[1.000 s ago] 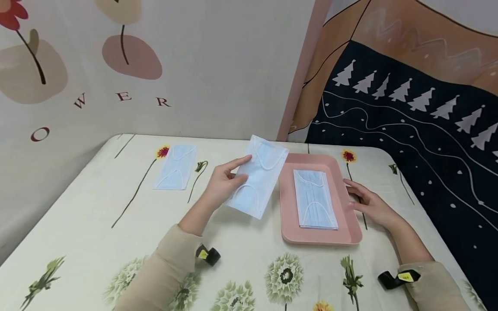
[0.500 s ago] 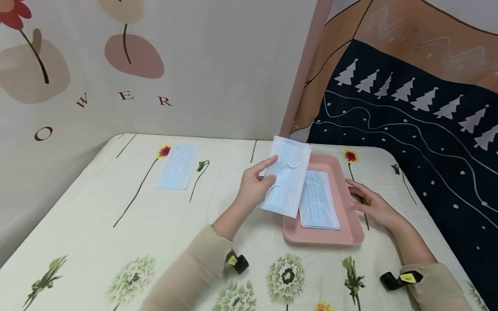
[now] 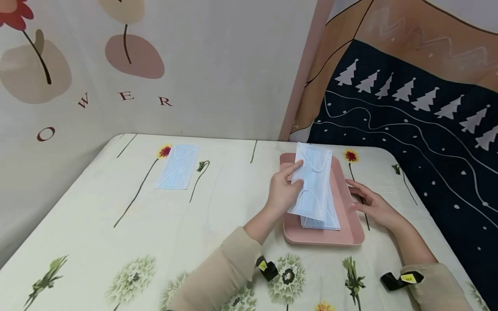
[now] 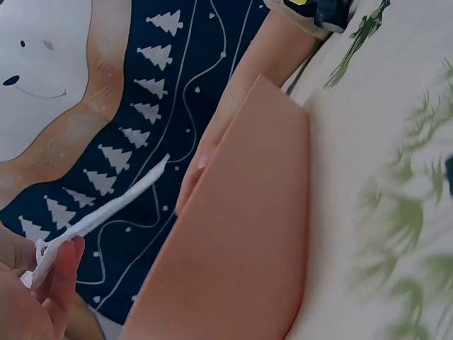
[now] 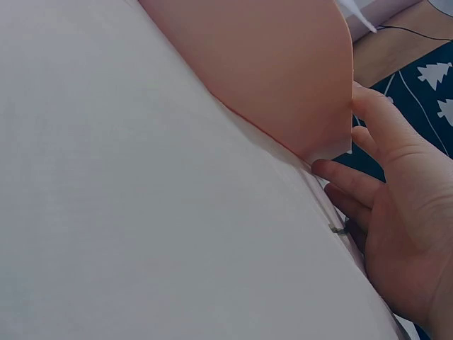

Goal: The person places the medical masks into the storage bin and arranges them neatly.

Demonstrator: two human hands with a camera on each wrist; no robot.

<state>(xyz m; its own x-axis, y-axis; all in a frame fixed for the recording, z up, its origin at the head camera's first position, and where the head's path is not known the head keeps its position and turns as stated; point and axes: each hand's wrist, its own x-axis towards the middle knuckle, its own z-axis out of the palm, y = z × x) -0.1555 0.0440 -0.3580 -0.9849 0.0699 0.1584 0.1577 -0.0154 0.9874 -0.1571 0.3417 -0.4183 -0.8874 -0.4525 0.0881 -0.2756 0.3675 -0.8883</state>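
Note:
A light blue face mask (image 3: 317, 172) with white ear loops is pinched at its left edge by my left hand (image 3: 283, 193). It slants over the pink tray (image 3: 315, 238) and overlaps the masks (image 3: 333, 220) lying inside, covering most of them. The left wrist view shows the held mask (image 4: 117, 205) edge-on, above the tray's rim, between thumb and fingers. My right hand (image 3: 375, 209) rests by the tray's right side, fingers loosely bent. In the right wrist view the fingertips of that hand (image 5: 410, 205) are right at the tray's outer wall (image 5: 283, 78).
Another blue mask (image 3: 177, 167) lies flat at the back left of the table. A white tablecloth (image 3: 155, 233) with printed flowers covers the table. Behind stand a pale wall hanging (image 3: 218, 73) and a dark one with printed trees (image 3: 412, 125).
My left hand has carried the mask rightward from left of the tray to over the stack in it. My right hand and the tray have hardly moved.

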